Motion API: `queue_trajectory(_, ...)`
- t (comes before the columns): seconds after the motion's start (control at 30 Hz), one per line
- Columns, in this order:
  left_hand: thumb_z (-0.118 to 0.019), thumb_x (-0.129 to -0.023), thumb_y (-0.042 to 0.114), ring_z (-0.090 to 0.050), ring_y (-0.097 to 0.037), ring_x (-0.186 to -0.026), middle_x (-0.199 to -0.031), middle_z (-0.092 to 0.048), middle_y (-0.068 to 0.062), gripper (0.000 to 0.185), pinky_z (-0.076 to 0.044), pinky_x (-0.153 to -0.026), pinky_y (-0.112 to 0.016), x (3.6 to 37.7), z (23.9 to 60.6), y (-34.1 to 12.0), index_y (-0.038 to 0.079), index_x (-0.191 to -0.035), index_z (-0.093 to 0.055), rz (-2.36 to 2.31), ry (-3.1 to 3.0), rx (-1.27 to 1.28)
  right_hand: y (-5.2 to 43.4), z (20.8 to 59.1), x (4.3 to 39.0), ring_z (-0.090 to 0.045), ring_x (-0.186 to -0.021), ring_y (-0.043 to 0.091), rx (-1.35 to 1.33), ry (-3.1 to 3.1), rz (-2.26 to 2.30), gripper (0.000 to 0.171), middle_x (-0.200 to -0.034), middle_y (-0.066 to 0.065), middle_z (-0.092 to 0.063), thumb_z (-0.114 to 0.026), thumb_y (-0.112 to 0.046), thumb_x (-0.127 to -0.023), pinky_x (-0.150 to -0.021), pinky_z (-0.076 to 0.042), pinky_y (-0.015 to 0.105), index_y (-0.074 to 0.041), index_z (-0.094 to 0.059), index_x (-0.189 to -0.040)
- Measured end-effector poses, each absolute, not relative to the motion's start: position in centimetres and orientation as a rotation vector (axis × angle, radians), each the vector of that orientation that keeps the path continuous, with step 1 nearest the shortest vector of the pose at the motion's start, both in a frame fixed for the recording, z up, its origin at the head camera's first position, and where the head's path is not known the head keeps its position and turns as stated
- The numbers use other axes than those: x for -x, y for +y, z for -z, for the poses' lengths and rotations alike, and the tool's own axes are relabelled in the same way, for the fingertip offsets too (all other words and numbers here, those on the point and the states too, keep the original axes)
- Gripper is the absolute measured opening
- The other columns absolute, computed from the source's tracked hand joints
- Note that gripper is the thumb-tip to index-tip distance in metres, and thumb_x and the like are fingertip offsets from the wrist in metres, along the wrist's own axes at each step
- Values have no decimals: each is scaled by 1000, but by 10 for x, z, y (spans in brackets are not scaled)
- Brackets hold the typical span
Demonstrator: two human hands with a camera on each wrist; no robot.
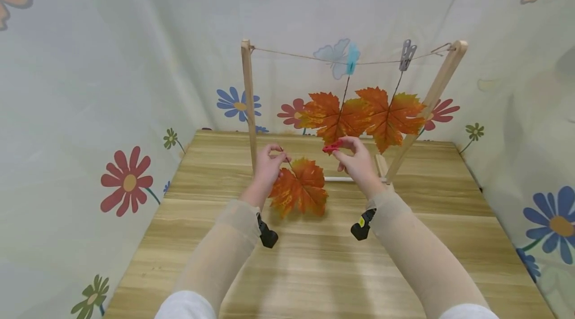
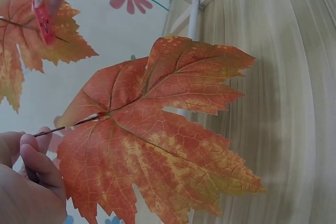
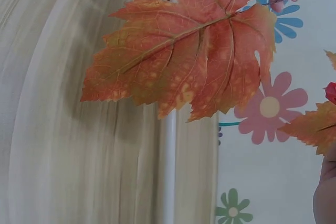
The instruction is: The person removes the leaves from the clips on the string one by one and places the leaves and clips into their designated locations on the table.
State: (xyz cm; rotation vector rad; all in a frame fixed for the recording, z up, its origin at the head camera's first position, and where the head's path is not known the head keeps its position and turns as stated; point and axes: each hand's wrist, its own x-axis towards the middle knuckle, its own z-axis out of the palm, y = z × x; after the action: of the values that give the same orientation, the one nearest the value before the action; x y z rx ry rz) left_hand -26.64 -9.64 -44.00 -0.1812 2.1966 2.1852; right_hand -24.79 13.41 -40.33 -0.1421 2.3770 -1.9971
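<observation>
My left hand (image 1: 269, 168) pinches the thin dark stem of an orange maple leaf (image 1: 302, 190), which hangs over the table in front of the frame. In the left wrist view the stem (image 2: 73, 124) runs between thumb and fingers of the left hand (image 2: 34, 182). My right hand (image 1: 357, 161) pinches a red clothespin (image 1: 332, 147), held to the right of that leaf. Behind it, two more orange leaves hang by their stems from a string (image 1: 296, 54), one from a blue clothespin (image 1: 352, 59), the other from a grey clothespin (image 1: 406, 55).
The string is tied between two wooden posts, a left post (image 1: 248, 104) and a right post (image 1: 427, 109). A white rod (image 1: 339, 179) runs low between them. The wooden table (image 1: 314, 269) meets a pale curtain (image 1: 179, 49) printed with flowers.
</observation>
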Motion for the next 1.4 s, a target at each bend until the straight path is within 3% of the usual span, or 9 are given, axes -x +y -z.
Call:
queue_trajectory(0.2, -54, -86, 18, -38, -13, -33, -89, -63, -13, 16, -32, -31, -23, 269, 450, -98, 12, -99, -46, -2209, 2168, 202, 142, 416, 248, -49, -49, 21, 137, 2364, 2036, 47, -118, 9, -46, -58, -22, -83, -43, -39, 28, -8, -38, -123)
queue_trajectory(0.37, -53, -87, 17, -37, -14, -34, -91, -62, -16, 15, -33, -32, -23, 266, 456, -100, 12, -98, -45, -2226, 2120, 188, 164, 479, 282, -50, -50, 27, 172, 2323, 2110, 48, -119, 4, -46, -61, -26, -80, -40, -36, 34, -15, -40, -123)
queue_trajectory(0.47, -53, -86, 16, -36, -14, -33, -89, -63, -15, 15, -34, -33, -24, 264, 460, -101, 12, -98, -45, -2229, 2107, 195, 178, 521, 305, -52, -51, 24, 163, 2354, 2086, 54, -121, 1, -45, -62, -32, -79, -39, -32, 45, -20, -39, -126)
queue_trajectory(0.6, -53, -86, 16, -38, -14, -33, -88, -63, -16, 18, -33, -33, -24, 262, 468, -103, 9, -100, -44, -2233, 2101, 229, 187, 536, 310, -53, -54, 24, 81, 2388, 2018, 55, -124, 3, -45, -61, -31, -80, -42, -34, 48, -19, -38, -128)
queue_trajectory(0.7, -53, -86, 16, -39, -13, -34, -90, -63, -17, 20, -33, -33, -23, 260, 475, -105, 8, -101, -44, -2233, 2086, 279, 190, 536, 300, -53, -55, 25, 90, 2336, 2061, 52, -124, 7, -44, -60, -25, -82, -43, -39, 38, -16, -39, -128)
queue_trajectory(0.87, -52, -86, 13, -38, -12, -33, -90, -63, -18, 16, -33, -33, -24, 257, 488, -109, 8, -98, -43, -2252, 2056, 342, 200, 578, 310, -52, -53, 25, 141, 2401, 2115, 53, -119, 0, -48, -62, -36, -77, -43, -43, 32, -24, -43, -125)
queue_trajectory(1.07, -54, -84, 10, -37, -10, -31, -86, -64, -17, 15, -31, -32, -23, 254, 504, -113, 9, -95, -44, -2280, 2051, 445, 208, 616, 321, -53, -56, 27, 41, 2510, 2072, 58, -116, -5, -48, -64, -43, -73, -41, -41, 34, -26, -44, -125)
queue_trajectory(1.27, -55, -84, 10, -38, -10, -31, -84, -64, -16, 18, -30, -31, -22, 248, 523, -115, 5, -96, -43, -2335, 1976, 516, 211, 612, 307, -55, -65, 26, -56, 2518, 1983, 57, -117, -2, -47, -62, -41, -76, -50, -44, 33, -24, -42, -126)
queue_trajectory(1.4, -54, -84, 8, -38, -9, -31, -87, -63, -17, 18, -30, -30, -21, 242, 535, -116, 5, -96, -42, -2334, 1948, 583, 213, 620, 300, -55, -66, 24, -87, 2564, 1981, 60, -115, -7, -49, -64, -47, -72, -50, -46, 32, -25, -44, -124)
